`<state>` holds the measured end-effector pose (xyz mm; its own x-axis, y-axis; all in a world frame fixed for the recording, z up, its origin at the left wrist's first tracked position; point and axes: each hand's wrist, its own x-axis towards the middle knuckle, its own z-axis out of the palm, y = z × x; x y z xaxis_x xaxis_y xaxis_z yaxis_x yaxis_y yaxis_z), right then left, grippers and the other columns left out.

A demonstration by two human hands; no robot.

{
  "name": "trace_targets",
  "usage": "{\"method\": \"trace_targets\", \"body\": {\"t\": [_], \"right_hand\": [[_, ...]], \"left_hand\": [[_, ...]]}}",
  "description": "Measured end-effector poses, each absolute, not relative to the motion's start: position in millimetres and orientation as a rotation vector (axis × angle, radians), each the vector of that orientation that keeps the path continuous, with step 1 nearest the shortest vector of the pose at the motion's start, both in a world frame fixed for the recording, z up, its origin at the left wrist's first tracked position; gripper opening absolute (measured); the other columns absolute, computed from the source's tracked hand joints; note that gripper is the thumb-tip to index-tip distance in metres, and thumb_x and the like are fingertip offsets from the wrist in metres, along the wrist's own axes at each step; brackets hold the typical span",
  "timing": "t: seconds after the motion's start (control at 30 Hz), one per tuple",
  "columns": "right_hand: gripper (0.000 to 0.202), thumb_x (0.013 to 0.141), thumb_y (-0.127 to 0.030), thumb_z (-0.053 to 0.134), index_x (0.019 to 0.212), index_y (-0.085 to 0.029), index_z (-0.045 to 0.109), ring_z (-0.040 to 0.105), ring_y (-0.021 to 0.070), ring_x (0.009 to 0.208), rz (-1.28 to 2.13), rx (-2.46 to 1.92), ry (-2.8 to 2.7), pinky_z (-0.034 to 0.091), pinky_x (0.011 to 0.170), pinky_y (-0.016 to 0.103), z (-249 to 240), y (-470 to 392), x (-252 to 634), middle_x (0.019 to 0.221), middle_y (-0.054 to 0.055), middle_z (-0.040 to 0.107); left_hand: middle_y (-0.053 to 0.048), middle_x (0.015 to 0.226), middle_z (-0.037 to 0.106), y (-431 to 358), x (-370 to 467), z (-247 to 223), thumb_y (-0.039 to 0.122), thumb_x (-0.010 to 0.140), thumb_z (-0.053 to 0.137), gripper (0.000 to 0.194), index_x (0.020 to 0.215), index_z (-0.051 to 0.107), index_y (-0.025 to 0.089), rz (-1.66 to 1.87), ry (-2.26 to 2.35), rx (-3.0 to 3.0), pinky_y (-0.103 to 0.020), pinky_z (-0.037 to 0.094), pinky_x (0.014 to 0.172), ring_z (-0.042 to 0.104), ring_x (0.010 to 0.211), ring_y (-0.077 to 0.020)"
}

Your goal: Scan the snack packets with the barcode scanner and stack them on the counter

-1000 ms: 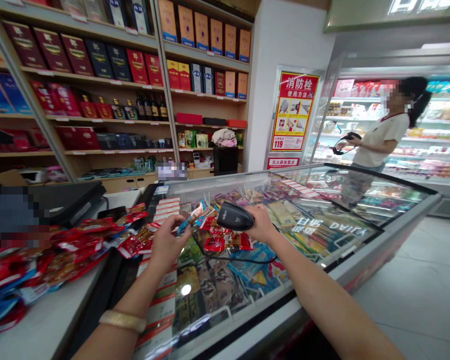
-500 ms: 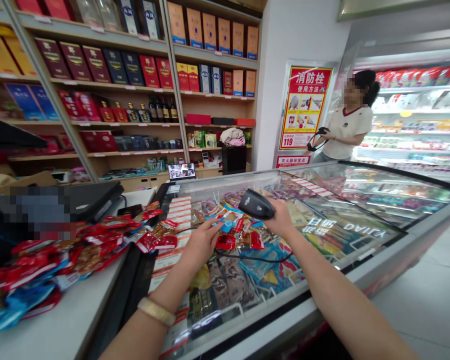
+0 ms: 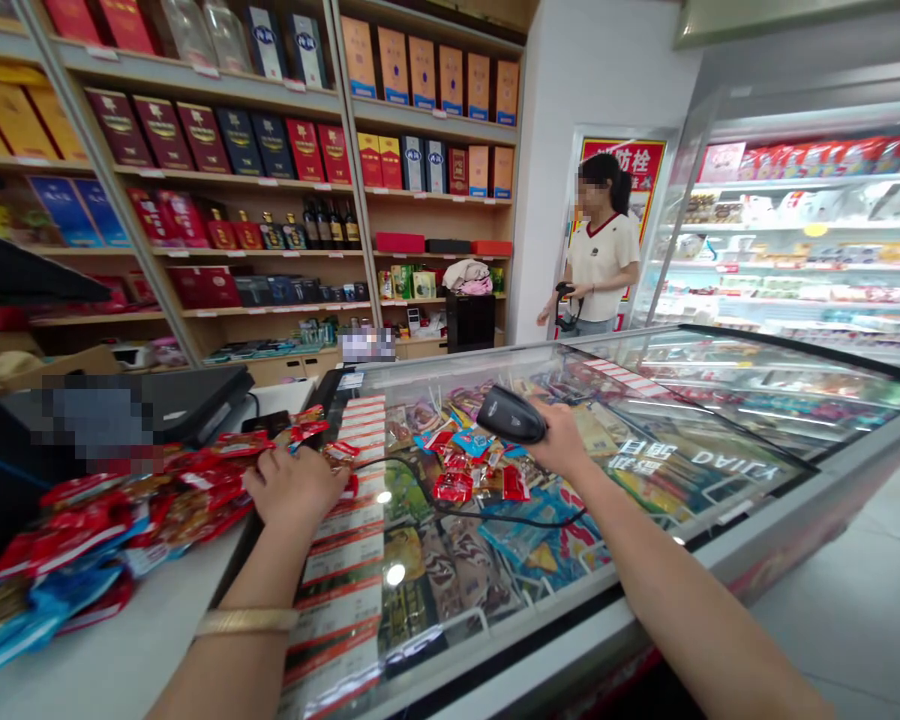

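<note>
"What's at your far left?"

"A heap of snack packets, red and blue, spread along the pale counter. Behind it are wooden shelves full of boxes and bottles."

"And your left hand?"

"Palm down at the heap's right end, fingers bent over the red packets there. My fingertips are hidden, so I can't tell if I've pinched one or am only touching. There's a gold band on my wrist."

"What comes next, going right?"

"A strip of price labels running along the freezer, then a small pile of packets, red and blue too, lying on its glass top. A black cable curves across the glass on the near side of that pile."

"Where's the scanner?"

"Above the far side of the small pile, its head aimed left. My right hand has it, fingers closed round the handle."

"Anyone about?"

"Beyond the freezer a person in a cream top holds something black with a strap, in front of a red and yellow poster. Farthest right are bright, lit shelves of packaged goods."
</note>
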<state>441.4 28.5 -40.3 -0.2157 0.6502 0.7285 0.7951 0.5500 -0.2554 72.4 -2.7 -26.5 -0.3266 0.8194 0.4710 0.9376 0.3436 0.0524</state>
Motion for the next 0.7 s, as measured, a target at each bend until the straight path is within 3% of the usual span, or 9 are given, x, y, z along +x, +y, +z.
{"method": "trace_targets", "body": {"t": [0.1, 0.3, 0.5, 0.7], "right_hand": [[0.015, 0.074, -0.035, 0.067, 0.079, -0.021, 0.067, 0.064, 0.0212, 0.076, -0.229, -1.176, -1.949, 0.037, 0.074, 0.031, -42, 29, 440, 0.078, 0.004, 0.07], [0.016, 0.073, -0.034, 0.068, 0.082, -0.02, 0.068, 0.065, 0.0222, 0.075, -0.228, -1.189, -1.955, 0.035, 0.073, 0.031, -42, 28, 440, 0.079, 0.006, 0.072], [0.022, 0.074, -0.035, 0.068, 0.089, -0.021, 0.069, 0.065, 0.0244, 0.082, -0.206, -1.191, -1.948, 0.035, 0.075, 0.032, -41, 28, 440, 0.087, 0.007, 0.074], [0.021, 0.072, -0.034, 0.068, 0.088, -0.021, 0.069, 0.064, 0.0238, 0.082, -0.296, -1.161, -1.946, 0.034, 0.079, 0.035, -36, 19, 434, 0.087, 0.007, 0.075]], "left_hand": [[-0.03, 0.117, 0.066, -1, 66, -29, 0.056, 0.076, 0.065, 0.049, 0.095, 0.075, 0.012, -0.373, -2.235, -1.565, -0.058, 0.043, 0.092, 0.056, 0.115, -0.0468], [-0.024, 0.11, 0.07, -9, 82, -14, 0.05, 0.08, 0.065, 0.048, 0.111, 0.069, 0.013, -0.386, -2.261, -1.62, -0.056, 0.039, 0.101, 0.061, 0.111, -0.0407], [-0.018, 0.117, 0.067, -8, 92, -8, 0.044, 0.086, 0.058, 0.048, 0.125, 0.065, 0.017, -0.671, -2.18, -1.736, -0.044, 0.05, 0.086, 0.063, 0.105, -0.0351], [-0.012, 0.107, 0.065, -7, 106, -13, 0.037, 0.087, 0.063, 0.047, 0.13, 0.064, 0.02, -0.708, -1.961, -1.886, -0.037, 0.051, 0.086, 0.062, 0.105, -0.0306]]}}
